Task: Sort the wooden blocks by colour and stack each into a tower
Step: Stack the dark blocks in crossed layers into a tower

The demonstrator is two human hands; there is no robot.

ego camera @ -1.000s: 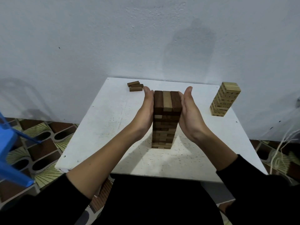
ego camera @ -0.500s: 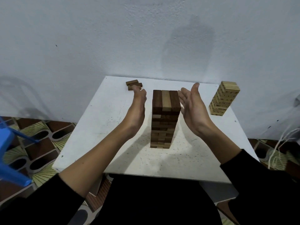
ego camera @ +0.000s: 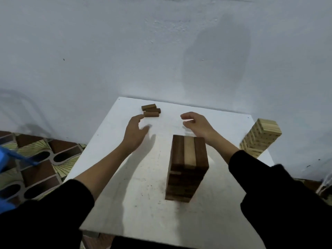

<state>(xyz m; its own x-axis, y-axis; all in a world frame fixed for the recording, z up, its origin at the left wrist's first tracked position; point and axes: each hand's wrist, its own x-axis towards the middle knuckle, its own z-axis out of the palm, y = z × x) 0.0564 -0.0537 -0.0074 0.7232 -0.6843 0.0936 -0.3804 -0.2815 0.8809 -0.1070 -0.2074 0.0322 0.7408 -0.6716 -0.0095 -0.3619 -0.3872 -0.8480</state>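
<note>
Dark wood makes up most of the near tower (ego camera: 186,169), which stands free on the white table (ego camera: 111,177), closest to the person; its top layer shows one pale block (ego camera: 189,151) between two dark ones, so by colour it is not cleanly sorted. Black sleeves frame it on both sides. Neither hand touches it.

Further out, the left hand (ego camera: 134,133) hovers over the table with fingers relaxed and spread, holding nothing, its fingertips just short of the loose blocks (ego camera: 150,110). The right hand (ego camera: 195,124) sits beyond the tower's top, fingers loosely curled and holding nothing, though motion blur softens them.

Those three dark loose blocks lie in a small overlapping heap near the far left edge. At the far right corner stands the pale tower (ego camera: 260,139), well apart from everything else.

As for handling, the blocks look light, stiff and smooth-faced, likely to slide on one another. A loose block is best pinched across its long sides at mid-length. The tall tower would topple easily from a sideways nudge, so anything added should come straight down, with the stack steadied on opposite faces.
</note>
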